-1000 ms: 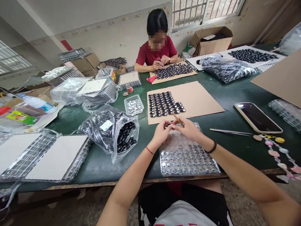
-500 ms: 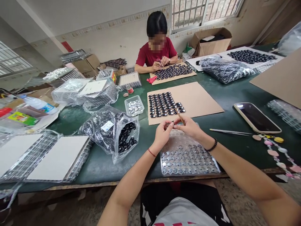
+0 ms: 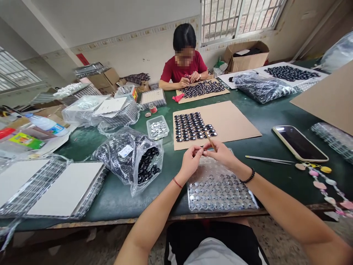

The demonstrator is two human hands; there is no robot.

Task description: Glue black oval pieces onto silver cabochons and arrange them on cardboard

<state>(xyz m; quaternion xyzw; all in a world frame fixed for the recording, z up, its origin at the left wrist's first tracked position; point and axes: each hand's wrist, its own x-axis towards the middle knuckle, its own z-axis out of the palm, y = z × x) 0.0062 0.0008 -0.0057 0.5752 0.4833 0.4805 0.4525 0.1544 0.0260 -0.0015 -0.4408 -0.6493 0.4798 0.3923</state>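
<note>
Both hands meet above a clear plastic tray [image 3: 220, 197] whose round pockets hold rows of small round pieces. My left hand [image 3: 191, 161] is closed in a pinch, and whatever sits between its fingertips is too small and hidden to name. Touching it, my right hand [image 3: 224, 156] grips a thin brown wooden stick [image 3: 211, 141] that slants up and away. Just beyond lies a cardboard sheet [image 3: 234, 121] bearing rows of black oval pieces [image 3: 189, 127] with pale shiny spots. A small clear tub of silvery pieces [image 3: 158, 128] stands to the left.
An open plastic bag of black pieces [image 3: 128, 156] lies left of my hands. Tweezers [image 3: 268, 159], a phone [image 3: 300, 143] and a beaded strap [image 3: 320, 184] are at right. Across the table, a co-worker in a red shirt [image 3: 183, 68] handles similar black pieces on cardboard.
The view has tipped up slightly, so the table appears lower. My hands stay together over the tray, the stick still in my right hand and at a slightly different tilt.
</note>
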